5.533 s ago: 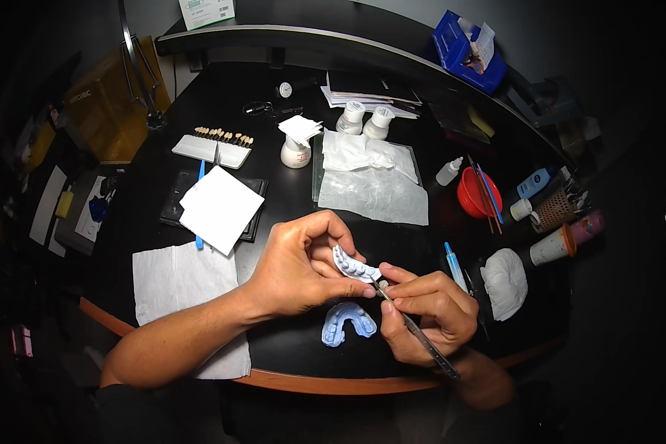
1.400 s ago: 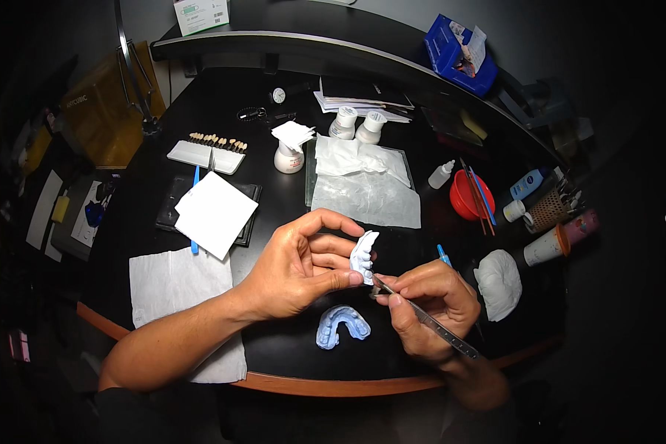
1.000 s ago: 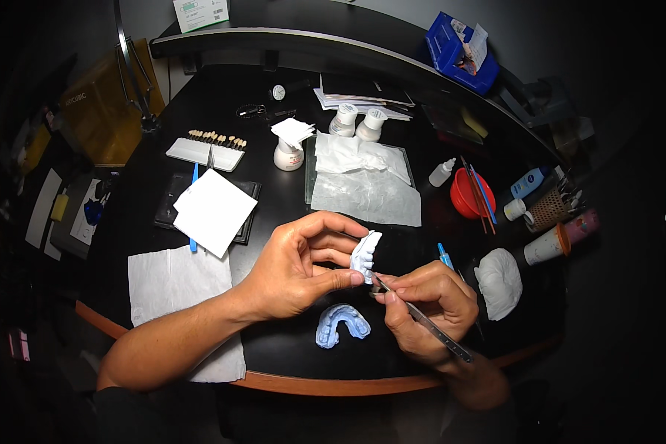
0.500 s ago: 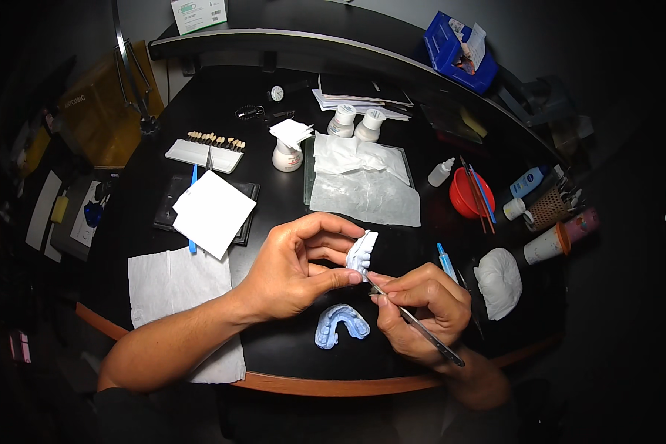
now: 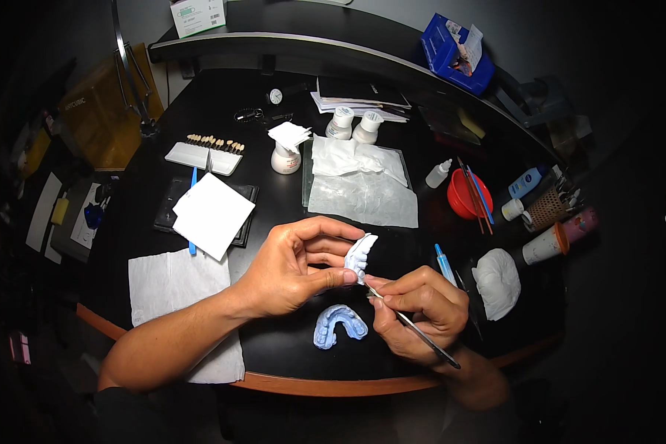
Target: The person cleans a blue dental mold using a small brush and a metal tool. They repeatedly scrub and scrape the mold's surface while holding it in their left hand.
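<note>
A pale blue-white dental cast (image 5: 357, 256) with a row of teeth is gripped between the thumb and fingers of my left hand (image 5: 297, 260), held up above the dark table. My right hand (image 5: 423, 305) holds a slim metal dental carving tool (image 5: 427, 340) like a pen. The tool's tip end points at the lower end of the cast, close to my left thumb; whether it touches cannot be made out. Below my hands a second, blue horseshoe-shaped dental cast (image 5: 340, 326) lies on the table.
Left are a white pad (image 5: 214, 214), a paper towel (image 5: 177, 285) and a tooth shade guide (image 5: 204, 157). Behind my hands lie tissue sheets on a glass slab (image 5: 362, 200). A red bowl (image 5: 462, 198) with brushes and a cotton wad (image 5: 497, 284) stand right.
The carving tool has turned slightly in my right hand, its handle end a little lower and further left. The cast in my left hand has barely shifted.
</note>
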The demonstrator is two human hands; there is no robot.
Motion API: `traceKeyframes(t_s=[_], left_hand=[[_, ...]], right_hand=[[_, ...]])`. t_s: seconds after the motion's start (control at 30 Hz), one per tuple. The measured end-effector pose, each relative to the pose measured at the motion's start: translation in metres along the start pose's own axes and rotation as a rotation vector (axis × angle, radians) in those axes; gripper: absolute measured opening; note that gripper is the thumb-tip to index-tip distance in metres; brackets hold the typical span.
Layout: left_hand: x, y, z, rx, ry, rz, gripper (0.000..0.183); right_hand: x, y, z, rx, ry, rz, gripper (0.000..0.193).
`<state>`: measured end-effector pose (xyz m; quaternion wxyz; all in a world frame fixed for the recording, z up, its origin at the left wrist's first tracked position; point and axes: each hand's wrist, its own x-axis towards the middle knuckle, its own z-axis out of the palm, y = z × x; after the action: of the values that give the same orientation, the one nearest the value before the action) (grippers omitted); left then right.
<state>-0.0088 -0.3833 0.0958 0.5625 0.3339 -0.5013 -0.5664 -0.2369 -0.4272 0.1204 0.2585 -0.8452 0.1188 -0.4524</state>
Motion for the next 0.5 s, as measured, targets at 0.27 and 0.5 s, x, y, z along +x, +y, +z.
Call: traceKeyframes(t_s=[0.27, 0.5], left_hand=[[-0.0012, 0.0007, 0.0008, -0.036, 0.009, -0.009, 0.05], [0.0003, 0.0013, 0.0009, 0.021, 0.005, 0.009, 0.05]], right_hand=[[-0.0012, -0.0026, 0.0028, -0.001, 0.053, 0.035, 0.017], [-0.0008, -0.0012, 0.0012, -0.005, 0.017, 0.02, 0.018]])
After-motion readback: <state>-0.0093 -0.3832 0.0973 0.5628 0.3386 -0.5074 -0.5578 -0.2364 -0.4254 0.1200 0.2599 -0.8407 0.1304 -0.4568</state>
